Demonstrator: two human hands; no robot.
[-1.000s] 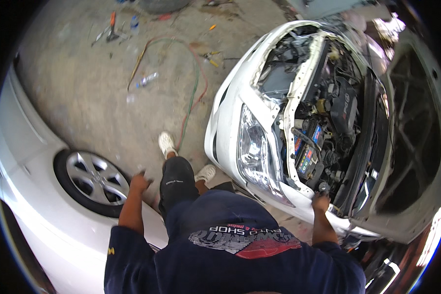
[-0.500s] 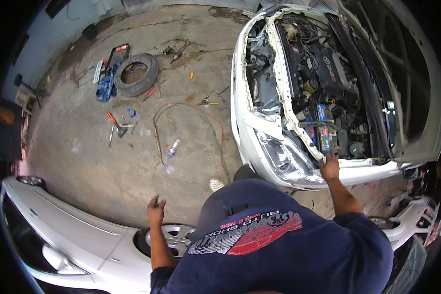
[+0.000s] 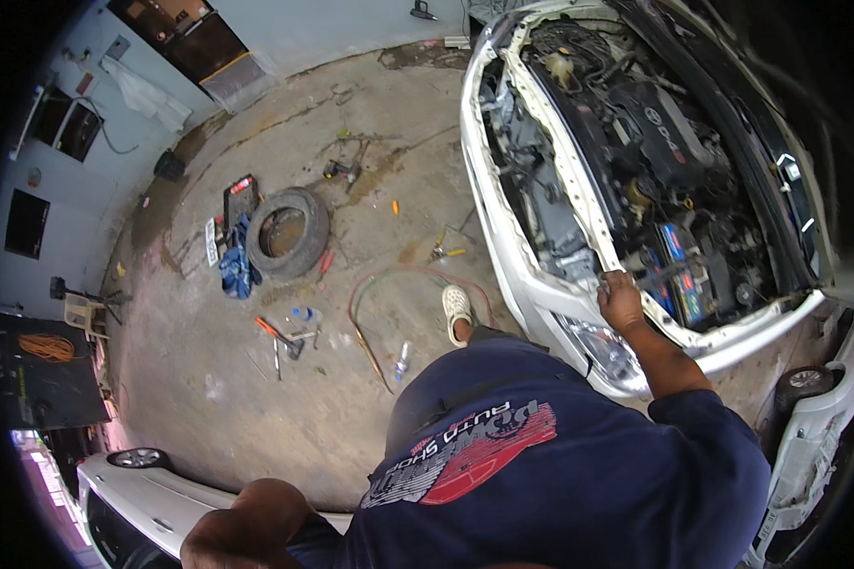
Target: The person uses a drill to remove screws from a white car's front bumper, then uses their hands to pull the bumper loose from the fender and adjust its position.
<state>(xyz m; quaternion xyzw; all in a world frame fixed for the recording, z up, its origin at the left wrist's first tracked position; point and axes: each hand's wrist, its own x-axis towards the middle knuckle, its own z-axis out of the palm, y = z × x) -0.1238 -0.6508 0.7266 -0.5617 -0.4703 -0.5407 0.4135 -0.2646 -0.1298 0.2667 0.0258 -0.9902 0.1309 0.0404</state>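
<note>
My right hand (image 3: 621,302) is at the front corner of a white car (image 3: 491,211). Its fingers are curled onto the pale radiator support (image 3: 567,180), just above the headlight (image 3: 598,351). No separate tool shows in that hand. Beyond it lies the open engine bay, with a blue-and-red labelled battery (image 3: 676,266) and a dark engine cover (image 3: 662,133). My left arm (image 3: 256,522) is bent at the lower left, and its hand is out of the picture.
On the concrete floor lie a tire (image 3: 289,232), a blue cloth (image 3: 239,270), an orange-handled tool (image 3: 273,330), a drill (image 3: 337,171), a plastic bottle (image 3: 403,358) and a looped hose (image 3: 359,308). Another white car (image 3: 166,503) stands lower left; a detached bumper (image 3: 811,436) is at right.
My right hand has moved along the car's front edge, from beside the battery to above the headlight. My left hand has left the picture as its arm bent up. The view has turned.
</note>
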